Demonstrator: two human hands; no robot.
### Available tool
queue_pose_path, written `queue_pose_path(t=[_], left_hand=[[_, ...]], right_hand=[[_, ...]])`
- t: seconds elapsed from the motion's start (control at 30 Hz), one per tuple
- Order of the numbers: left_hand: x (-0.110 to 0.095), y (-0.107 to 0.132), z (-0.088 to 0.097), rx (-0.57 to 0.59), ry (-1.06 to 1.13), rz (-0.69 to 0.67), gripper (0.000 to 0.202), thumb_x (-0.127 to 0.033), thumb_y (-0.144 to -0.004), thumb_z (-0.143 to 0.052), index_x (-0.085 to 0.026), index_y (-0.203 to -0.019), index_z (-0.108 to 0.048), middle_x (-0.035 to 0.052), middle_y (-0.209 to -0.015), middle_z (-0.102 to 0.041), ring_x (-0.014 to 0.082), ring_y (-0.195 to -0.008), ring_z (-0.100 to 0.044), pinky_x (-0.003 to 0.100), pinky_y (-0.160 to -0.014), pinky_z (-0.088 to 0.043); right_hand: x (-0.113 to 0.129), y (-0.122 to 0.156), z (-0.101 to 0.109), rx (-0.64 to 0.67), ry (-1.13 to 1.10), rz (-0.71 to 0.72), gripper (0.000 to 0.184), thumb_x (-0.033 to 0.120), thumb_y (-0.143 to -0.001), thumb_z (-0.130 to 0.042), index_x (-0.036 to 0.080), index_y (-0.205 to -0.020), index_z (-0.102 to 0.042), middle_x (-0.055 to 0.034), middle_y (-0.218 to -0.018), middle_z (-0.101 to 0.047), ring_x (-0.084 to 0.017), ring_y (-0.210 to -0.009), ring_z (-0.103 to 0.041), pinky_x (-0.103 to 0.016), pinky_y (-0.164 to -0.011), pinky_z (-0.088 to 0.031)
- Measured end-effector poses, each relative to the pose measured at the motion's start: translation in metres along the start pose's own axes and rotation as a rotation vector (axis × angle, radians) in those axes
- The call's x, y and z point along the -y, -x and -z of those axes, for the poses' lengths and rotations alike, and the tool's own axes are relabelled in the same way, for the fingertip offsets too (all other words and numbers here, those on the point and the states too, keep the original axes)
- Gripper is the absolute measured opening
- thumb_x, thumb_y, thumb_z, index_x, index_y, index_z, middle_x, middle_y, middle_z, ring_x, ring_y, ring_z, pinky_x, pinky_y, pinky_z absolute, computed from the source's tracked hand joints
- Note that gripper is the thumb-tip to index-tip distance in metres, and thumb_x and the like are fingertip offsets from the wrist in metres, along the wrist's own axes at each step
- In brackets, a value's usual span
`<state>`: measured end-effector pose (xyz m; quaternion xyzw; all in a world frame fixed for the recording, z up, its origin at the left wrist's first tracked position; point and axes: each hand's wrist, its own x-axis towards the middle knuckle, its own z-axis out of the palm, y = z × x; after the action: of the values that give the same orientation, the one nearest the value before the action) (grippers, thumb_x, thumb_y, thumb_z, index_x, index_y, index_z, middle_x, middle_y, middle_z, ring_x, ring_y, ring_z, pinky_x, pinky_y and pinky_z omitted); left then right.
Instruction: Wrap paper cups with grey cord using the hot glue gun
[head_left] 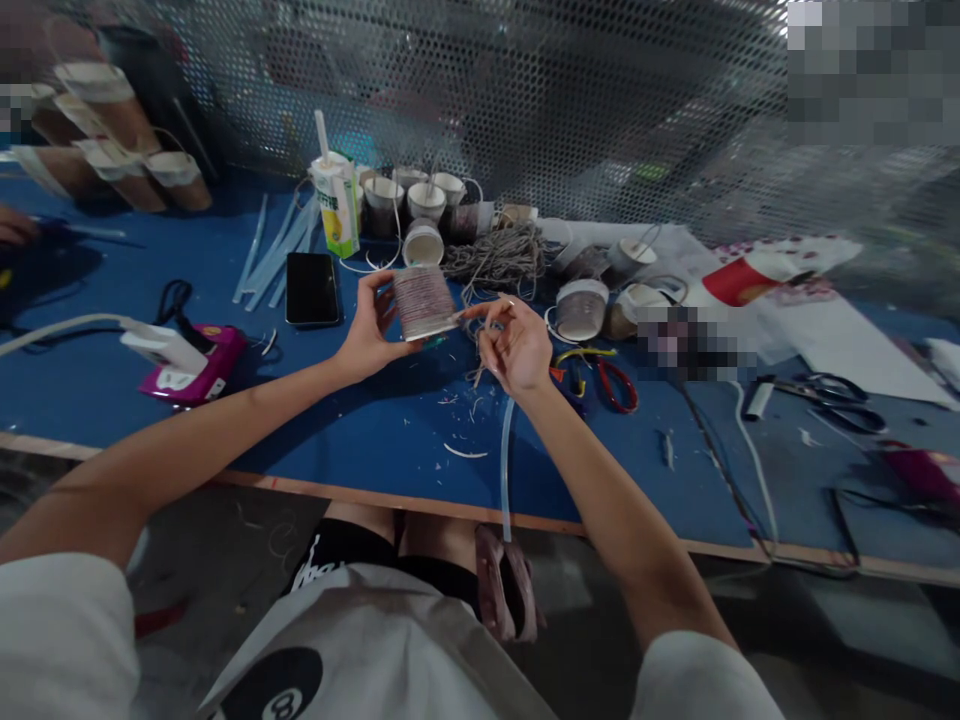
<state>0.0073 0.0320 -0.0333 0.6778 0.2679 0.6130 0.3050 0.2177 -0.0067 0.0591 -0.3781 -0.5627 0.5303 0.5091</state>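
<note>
The left hand [369, 328] is clamped on a cord-wrapped roll [424, 298], gripping it from the left side, with the thumb by its lower edge and the fingers nearer its top. The roll is held slightly tilted above the middle of the blue bench [375, 425]. The right hand [519, 345] is turned partly palm up, its index finger stretched to the lower right edge of the roll and its other fingers loosely bent; I cannot tell whether it pinches anything there.

Just behind the roll lies a tangled heap of grey cord [499, 256], beside a cluster of white-rimmed cups [427, 200]. Left of these stands a drink carton [337, 212] with a white straw, near a black phone [312, 290] lying flat. Farther left, a white glue gun [166, 348] rests at a magenta stand [225, 350].

A clear stick [506, 470] reaches over the bench's front edge beside the right forearm. To the right are a red-handled tool [619, 388] and dark scissors [844, 388]. At the far left edge, part of another person's hand [15, 228] shows.
</note>
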Motion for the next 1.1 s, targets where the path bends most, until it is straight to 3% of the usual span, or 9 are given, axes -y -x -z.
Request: queue_pose_path(t=[0.17, 0.33, 0.47, 0.6, 0.8, 0.93, 1.0, 1.03, 1.1], left_hand=[[0.000, -0.002, 0.003, 0.059, -0.016, -0.047, 0.094, -0.067, -0.063, -0.084, -0.039, -0.133, -0.027, 0.0075, -0.142, -0.035, 0.0271, -0.135, -0.049, 0.048, -0.108, -0.049], [0.002, -0.004, 0.003, 0.045, -0.019, -0.098, 0.091, -0.065, -0.065, -0.084, -0.040, -0.133, -0.028, 0.0060, -0.137, -0.037, 0.0263, -0.133, -0.049, 0.045, -0.108, -0.049], [0.003, -0.004, 0.002, 0.056, -0.025, -0.089, 0.091, -0.067, -0.066, -0.082, -0.040, -0.133, -0.027, 0.0059, -0.135, -0.037, 0.0257, -0.133, -0.049, 0.045, -0.107, -0.049], [0.002, -0.004, 0.003, 0.051, -0.047, -0.093, 0.092, -0.069, -0.065, -0.081, -0.039, -0.133, -0.027, 0.0059, -0.135, -0.038, 0.0263, -0.135, -0.046, 0.047, -0.112, -0.045], [0.002, -0.005, 0.002, 0.022, 0.030, -0.144, 0.086, -0.058, -0.064, -0.088, -0.037, -0.128, -0.034, 0.0034, -0.130, -0.041, 0.0242, -0.131, -0.049, 0.045, -0.114, -0.042], [0.002, -0.006, 0.003, 0.014, 0.088, -0.165, 0.086, -0.050, -0.062, -0.091, -0.035, -0.127, -0.037, 0.0032, -0.128, -0.043, 0.0239, -0.129, -0.051, 0.044, -0.114, -0.043], [0.002, -0.006, 0.004, 0.041, 0.099, -0.165, 0.087, -0.049, -0.062, -0.092, -0.035, -0.129, -0.037, 0.0044, -0.131, -0.044, 0.0246, -0.130, -0.051, 0.044, -0.114, -0.044], [0.001, -0.006, 0.004, 0.062, 0.099, -0.162, 0.089, -0.049, -0.062, -0.092, -0.035, -0.130, -0.036, 0.0054, -0.134, -0.044, 0.0252, -0.131, -0.051, 0.045, -0.113, -0.045], [-0.001, -0.007, 0.004, 0.113, 0.094, -0.155, 0.092, -0.050, -0.063, -0.091, -0.037, -0.134, -0.033, 0.0073, -0.140, -0.044, 0.0270, -0.135, -0.049, 0.046, -0.113, -0.046]], right_hand=[[-0.006, -0.005, 0.006, -0.034, 0.011, 0.030, 0.051, 0.073, -0.079, -0.051, 0.024, -0.071, -0.040, -0.0031, -0.085, -0.070, -0.004, -0.036, -0.032, -0.025, -0.033, -0.023], [0.002, -0.003, 0.010, -0.067, -0.051, 0.076, 0.047, 0.068, -0.082, -0.052, 0.024, -0.072, -0.038, -0.0018, -0.086, -0.068, -0.005, -0.037, -0.033, -0.026, -0.035, -0.025], [0.011, 0.003, 0.005, 0.009, -0.010, 0.072, 0.051, 0.072, -0.085, -0.043, 0.024, -0.071, -0.037, -0.0039, -0.086, -0.068, -0.006, -0.039, -0.033, -0.027, -0.037, -0.027], [0.009, 0.004, 0.000, 0.057, -0.023, 0.062, 0.053, 0.075, -0.084, -0.046, 0.024, -0.071, -0.040, -0.0044, -0.084, -0.069, -0.005, -0.037, -0.032, -0.027, -0.034, -0.025], [-0.007, -0.008, 0.009, -0.074, 0.015, 0.036, 0.062, 0.082, -0.083, -0.045, 0.022, -0.065, -0.039, -0.0030, -0.075, -0.066, -0.003, -0.033, -0.030, -0.025, -0.030, -0.020], [-0.017, -0.015, 0.018, -0.281, 0.133, 0.031, 0.056, 0.077, -0.082, -0.052, 0.024, -0.069, -0.037, 0.0008, -0.067, -0.059, -0.005, -0.033, -0.033, -0.024, -0.029, -0.022], [-0.016, -0.014, 0.021, -0.332, 0.200, 0.110, 0.050, 0.070, -0.081, -0.059, 0.025, -0.079, -0.039, 0.0013, -0.076, -0.062, -0.004, -0.034, -0.035, -0.025, -0.031, -0.026], [-0.012, -0.011, 0.022, -0.295, 0.235, 0.165, 0.048, 0.068, -0.081, -0.062, 0.025, -0.086, -0.041, -0.0004, -0.088, -0.066, -0.004, -0.036, -0.036, -0.025, -0.032, -0.028], [-0.003, -0.006, 0.023, -0.091, 0.347, 0.264, 0.055, 0.064, -0.076, -0.071, 0.026, -0.107, -0.046, -0.0075, -0.126, -0.063, -0.003, -0.042, -0.042, -0.026, -0.035, -0.036]])
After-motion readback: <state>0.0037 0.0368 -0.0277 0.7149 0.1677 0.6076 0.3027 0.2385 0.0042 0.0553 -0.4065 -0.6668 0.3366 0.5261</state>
